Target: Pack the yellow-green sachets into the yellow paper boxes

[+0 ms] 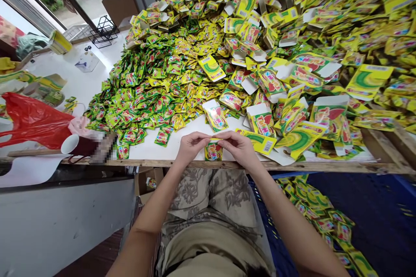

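Observation:
Between my two hands, at the table's front edge, is a small yellow and green candy box (213,151) printed with a watermelon. My left hand (192,146) pinches its top left corner, with fingers closed. On the top right corner, the fingers of my right hand (238,145) are closed in the same way. Just behind it lies another candy box (216,116) with a white flap standing open. A yellow box (260,140) lies flat beside my right hand. Left of my left hand rests a small green candy packet (163,136).
A heap of small green and yellow packets (156,91) covers the table's middle, with piled boxes (312,60) to the right. At left are a red plastic bag (35,121), a mug (76,145) and a black wire rack (104,32). A blue crate (367,212) with boxes stands below right.

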### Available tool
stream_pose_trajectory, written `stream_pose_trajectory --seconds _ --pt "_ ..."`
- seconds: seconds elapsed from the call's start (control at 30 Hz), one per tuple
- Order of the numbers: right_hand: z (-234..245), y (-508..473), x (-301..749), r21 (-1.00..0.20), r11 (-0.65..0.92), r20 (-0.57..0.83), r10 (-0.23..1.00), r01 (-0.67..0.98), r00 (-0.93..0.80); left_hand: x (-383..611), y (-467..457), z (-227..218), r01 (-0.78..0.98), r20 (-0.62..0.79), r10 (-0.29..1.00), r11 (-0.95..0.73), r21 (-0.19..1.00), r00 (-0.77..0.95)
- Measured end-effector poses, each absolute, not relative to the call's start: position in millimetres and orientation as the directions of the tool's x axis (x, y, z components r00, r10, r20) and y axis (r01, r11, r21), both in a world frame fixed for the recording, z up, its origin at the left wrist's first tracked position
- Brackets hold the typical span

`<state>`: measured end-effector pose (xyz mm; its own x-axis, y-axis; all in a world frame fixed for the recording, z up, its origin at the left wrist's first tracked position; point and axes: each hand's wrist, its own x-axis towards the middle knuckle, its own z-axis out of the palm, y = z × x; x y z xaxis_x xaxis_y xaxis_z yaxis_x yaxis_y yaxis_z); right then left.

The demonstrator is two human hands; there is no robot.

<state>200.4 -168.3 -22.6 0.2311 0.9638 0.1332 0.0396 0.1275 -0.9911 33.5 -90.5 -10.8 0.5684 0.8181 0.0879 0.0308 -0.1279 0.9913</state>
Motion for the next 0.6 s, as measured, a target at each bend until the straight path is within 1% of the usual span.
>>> stream_pose_trajectory --seconds 0.07,0.13,0.23,0.33,0.4,0.5,0.6 --pt "-22 -168 203 -0.988 0.145 0.154 0.967 0.061 0.204 33 -89 -9 0.089 0.131 0.803 -0.222 0.971 0.581" --pt "-20 -168 204 -0.977 0.171 0.193 0.964 0.129 0.182 32 -88 -7 0.119 0.216 0.778 -0.348 0.93 0.59" --pt "-17 -170 205 -0.945 0.22 0.263 0.951 0.244 0.164 29 -87 -6 0.095 0.318 0.713 -0.475 0.875 0.625" --pt "-15 -172 204 -0.908 0.27 0.33 0.932 0.322 0.149 26 -87 -5 0.087 0.323 0.662 -0.508 0.857 0.676" --pt "-15 -172 205 -0.887 0.297 0.362 0.922 0.354 0.135 27 -89 -4 0.1 0.318 0.653 -0.519 0.849 0.688" --pt "-14 -172 207 -0.866 0.337 0.39 0.918 0.369 0.075 28 -93 -2 0.102 0.337 0.655 -0.537 0.837 0.677" --pt "-11 -174 209 -0.861 0.351 0.386 0.922 0.368 0.022 28 -96 -2 0.082 0.344 0.658 -0.527 0.846 0.67"
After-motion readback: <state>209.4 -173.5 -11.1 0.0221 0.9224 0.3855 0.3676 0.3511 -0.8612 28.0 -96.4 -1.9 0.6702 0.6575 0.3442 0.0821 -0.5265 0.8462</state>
